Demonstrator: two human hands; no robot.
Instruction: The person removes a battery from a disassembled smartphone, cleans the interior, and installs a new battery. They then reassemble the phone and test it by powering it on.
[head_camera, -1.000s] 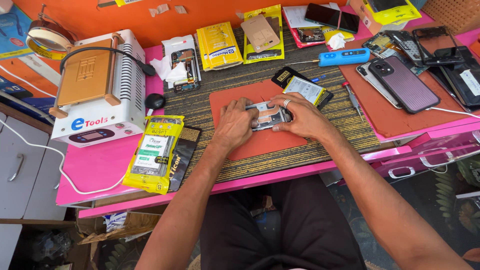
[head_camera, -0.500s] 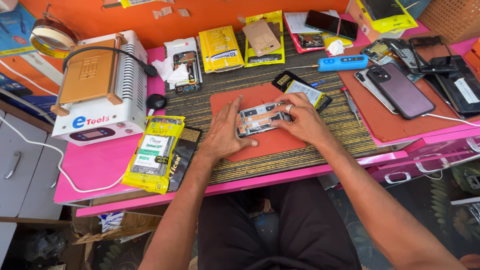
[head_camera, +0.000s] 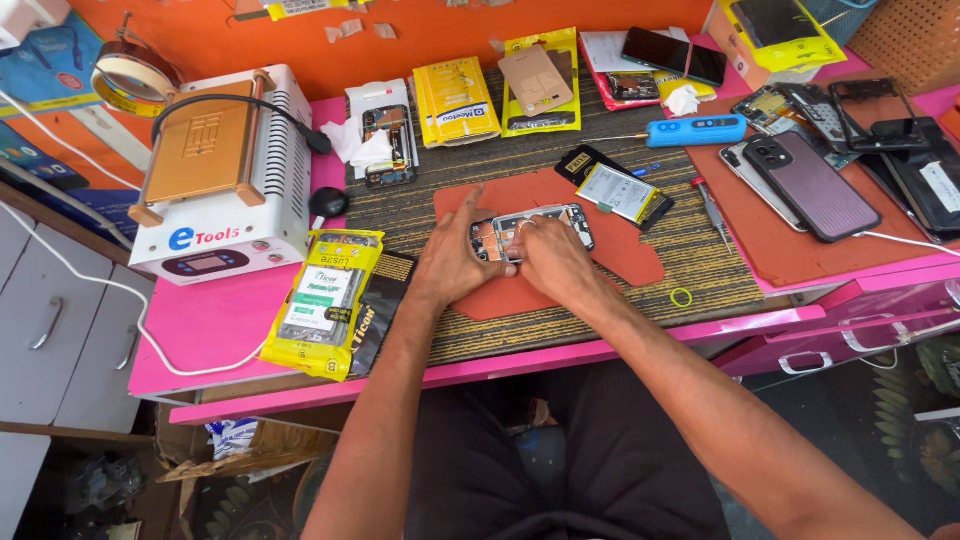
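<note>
An opened phone frame (head_camera: 535, 229) with bare circuitry lies on a red-orange mat (head_camera: 620, 245) on the striped bench top. My left hand (head_camera: 448, 260) lies flat on the mat and steadies the frame's left end, fingers spread. My right hand (head_camera: 552, 258) presses its fingertips down into the middle of the frame. A phone battery (head_camera: 620, 192) on a black and yellow pack rests just right of the frame.
A white heating machine with a brass plate (head_camera: 215, 175) stands at the left. Yellow parts packets (head_camera: 325, 305) lie beside my left arm. A blue screwdriver (head_camera: 695, 130), a purple phone (head_camera: 805, 185) and several dismantled phones sit at the right. A pink drawer (head_camera: 850, 340) hangs open.
My left hand has let go of the frame's top and now rests flat beside it. My right hand has shifted onto the frame's middle. The view has drifted slightly.
</note>
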